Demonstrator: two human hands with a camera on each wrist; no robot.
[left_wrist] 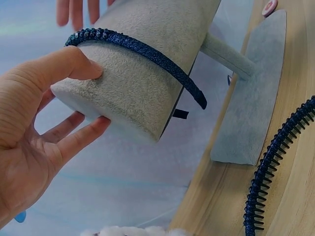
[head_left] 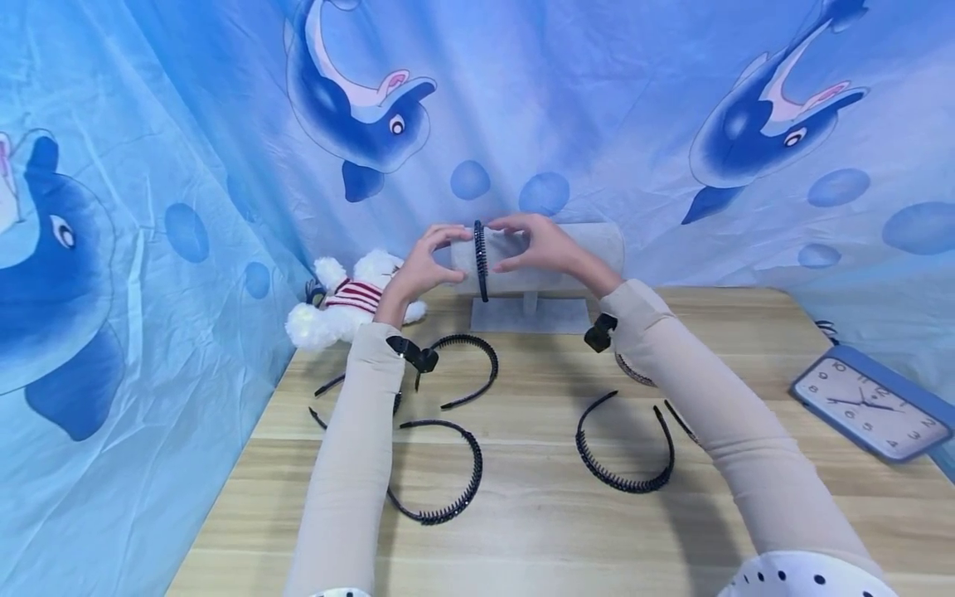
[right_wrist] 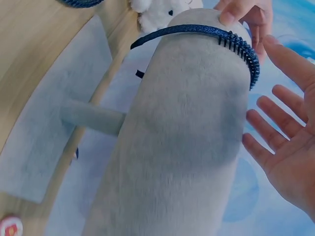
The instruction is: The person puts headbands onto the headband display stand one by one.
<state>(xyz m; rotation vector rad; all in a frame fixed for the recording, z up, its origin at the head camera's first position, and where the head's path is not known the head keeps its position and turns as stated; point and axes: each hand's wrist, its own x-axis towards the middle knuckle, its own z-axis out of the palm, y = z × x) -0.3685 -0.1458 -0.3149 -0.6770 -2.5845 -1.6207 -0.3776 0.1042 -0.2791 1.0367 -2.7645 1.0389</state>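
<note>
A dark blue beaded headband (head_left: pixel 481 261) with comb teeth sits around the left end of a grey plush roll-shaped display stand (head_left: pixel 612 249). My left hand (head_left: pixel 424 269) spreads thumb and fingers about that end, left of the headband; in the left wrist view its thumb (left_wrist: pixel 78 66) lies over the roll's surface. Whether every fingertip touches the plush cannot be told. My right hand (head_left: pixel 543 245) is on the other side of the headband, fingers spread over the roll. In the right wrist view its fingers (right_wrist: pixel 280 118) are loosely bent, beside the roll, holding nothing.
More dark headbands (head_left: pixel 477 473) lie on the wooden table (head_left: pixel 537 514), including one at right (head_left: pixel 627 482) and one near the stand (head_left: pixel 492 365). A white plush toy (head_left: pixel 321 323) is at back left, a blue clock (head_left: pixel 869 402) at right. A dolphin-print curtain (head_left: pixel 597 99) surrounds the table.
</note>
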